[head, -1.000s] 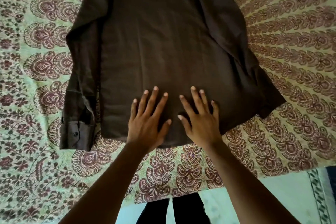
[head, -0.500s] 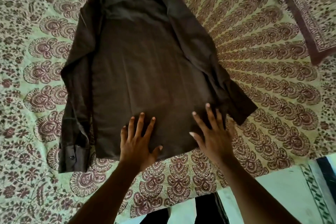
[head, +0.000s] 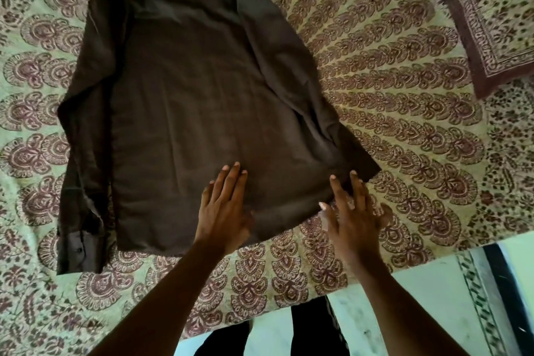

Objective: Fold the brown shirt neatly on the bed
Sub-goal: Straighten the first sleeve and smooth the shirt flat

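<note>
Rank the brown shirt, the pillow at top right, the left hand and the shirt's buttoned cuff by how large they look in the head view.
1. brown shirt
2. pillow, though cut off by the frame
3. left hand, nearer the camera
4. buttoned cuff

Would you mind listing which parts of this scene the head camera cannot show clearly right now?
- Brown shirt: the collar is cut off by the top edge of the head view.
- Shirt front: it lies face down against the bedsheet, so it is hidden.
- Right hand: blurred by motion, so its contact with the hem is uncertain.
- Left hand: its palm is hidden by its own back.
</note>
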Demonstrator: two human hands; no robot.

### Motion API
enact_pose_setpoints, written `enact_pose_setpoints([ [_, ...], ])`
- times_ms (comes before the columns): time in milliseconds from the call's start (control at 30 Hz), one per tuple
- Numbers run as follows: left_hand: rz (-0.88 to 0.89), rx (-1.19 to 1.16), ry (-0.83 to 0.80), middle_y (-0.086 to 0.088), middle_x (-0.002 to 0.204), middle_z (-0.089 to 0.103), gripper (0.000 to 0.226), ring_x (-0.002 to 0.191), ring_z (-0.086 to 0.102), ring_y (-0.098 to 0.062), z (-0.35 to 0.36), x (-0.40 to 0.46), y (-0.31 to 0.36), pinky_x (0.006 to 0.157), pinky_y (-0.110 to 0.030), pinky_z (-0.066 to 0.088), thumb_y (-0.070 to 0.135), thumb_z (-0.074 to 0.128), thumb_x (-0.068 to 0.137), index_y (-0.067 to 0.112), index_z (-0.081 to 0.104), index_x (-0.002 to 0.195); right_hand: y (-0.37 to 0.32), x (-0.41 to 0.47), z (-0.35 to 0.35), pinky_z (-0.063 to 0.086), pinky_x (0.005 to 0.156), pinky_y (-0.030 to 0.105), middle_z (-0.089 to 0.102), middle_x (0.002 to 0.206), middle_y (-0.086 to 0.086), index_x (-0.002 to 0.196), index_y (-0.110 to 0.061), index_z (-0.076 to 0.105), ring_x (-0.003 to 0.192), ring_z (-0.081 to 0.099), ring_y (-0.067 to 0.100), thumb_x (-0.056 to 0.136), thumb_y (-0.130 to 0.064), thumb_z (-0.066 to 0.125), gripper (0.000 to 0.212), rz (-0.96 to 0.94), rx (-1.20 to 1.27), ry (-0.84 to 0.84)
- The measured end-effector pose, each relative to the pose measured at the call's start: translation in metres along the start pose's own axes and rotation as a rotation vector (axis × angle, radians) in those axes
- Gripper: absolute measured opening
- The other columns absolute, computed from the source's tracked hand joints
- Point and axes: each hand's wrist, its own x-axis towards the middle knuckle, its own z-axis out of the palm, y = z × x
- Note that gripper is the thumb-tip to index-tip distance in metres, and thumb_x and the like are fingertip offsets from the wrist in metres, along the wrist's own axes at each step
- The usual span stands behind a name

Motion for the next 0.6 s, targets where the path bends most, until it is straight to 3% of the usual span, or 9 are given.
enact_pose_setpoints([
  [100,0.022,-0.055,0.012,-0.002,0.172,0.015,0.075,0.158,0.016,-0.025,-0.005,0.035,0.034,0.120,-0.052,0.032,0.045,0.053,0.095,0.016,0.029,0.160,0.010,0.023,-0.012,0.031,0.106,0.063,0.034,0.160,0.013,0.151,-0.024,0.046,0.143,0.037,0.035,0.104,-0.049,0.037,0.054,0.152,0.149,0.171],
  [167,0.045,-0.075,-0.005,-0.001,0.172,0.012,0.074,0.158,0.014,-0.025,-0.006,0.065,0.053,0.120,-0.052,0.033,0.046,0.051,0.098,0.017,0.026,0.161,0.018,0.055,-0.016,0.039,0.103,0.064,0.040,0.153,0.017,0.147,-0.017,0.047,0.139,0.039,0.037,0.106,-0.042,0.039,0.049,0.220,0.260,0.197],
  [300,-0.011,-0.105,-0.041,0.003,0.172,0.010,0.085,0.158,0.012,-0.022,-0.008,0.121,0.082,0.119,-0.050,0.029,0.052,0.059,0.094,0.021,0.019,0.163,0.028,0.127,-0.026,0.041,0.103,0.062,0.043,0.144,0.019,0.138,-0.015,0.052,0.133,0.039,0.041,0.097,-0.044,0.063,0.051,0.347,0.300,-0.066],
  [367,-0.117,-0.117,-0.094,0.006,0.170,0.014,0.093,0.156,0.018,-0.022,-0.010,0.141,0.092,0.116,-0.049,0.032,0.056,0.064,0.089,0.025,0.015,0.163,0.030,0.150,-0.032,0.041,0.103,0.059,0.043,0.133,0.016,0.117,-0.014,0.058,0.128,0.041,0.039,0.093,-0.031,0.071,0.032,0.316,0.245,-0.189],
  [400,-0.156,-0.094,-0.111,0.007,0.168,0.017,0.096,0.152,0.024,-0.023,-0.012,0.145,0.095,0.114,-0.049,0.034,0.056,0.067,0.086,0.026,0.017,0.162,0.031,0.156,-0.037,0.044,0.099,0.053,0.047,0.127,0.014,0.111,-0.012,0.058,0.122,0.047,0.035,0.094,-0.022,0.069,0.023,0.273,0.244,-0.203],
  [467,-0.193,-0.047,-0.132,0.007,0.163,0.021,0.100,0.144,0.033,-0.024,-0.015,0.151,0.102,0.109,-0.048,0.038,0.056,0.073,0.082,0.026,0.019,0.161,0.042,0.169,-0.056,0.049,0.073,0.033,0.058,0.104,0.008,0.109,-0.006,0.057,0.094,0.061,0.026,0.099,-0.012,0.060,0.013,0.234,0.346,-0.142],
  [533,-0.225,-0.043,-0.172,0.006,0.164,0.019,0.102,0.143,0.034,-0.025,-0.018,0.153,0.108,0.109,-0.048,0.039,0.054,0.073,0.083,0.024,0.016,0.162,0.061,0.182,-0.079,0.040,0.051,0.022,0.059,0.084,0.001,0.110,-0.004,0.052,0.069,0.062,0.019,0.104,-0.013,0.053,0.011,0.323,0.485,-0.035],
  [600,-0.254,-0.043,-0.200,0.005,0.168,0.015,0.102,0.146,0.033,-0.026,-0.019,0.153,0.113,0.110,-0.048,0.040,0.054,0.071,0.086,0.023,0.013,0.163,0.081,0.198,-0.098,0.044,0.054,0.025,0.066,0.087,0.009,0.113,-0.003,0.050,0.071,0.067,0.027,0.105,-0.015,0.051,0.014,0.419,0.520,0.088],
])
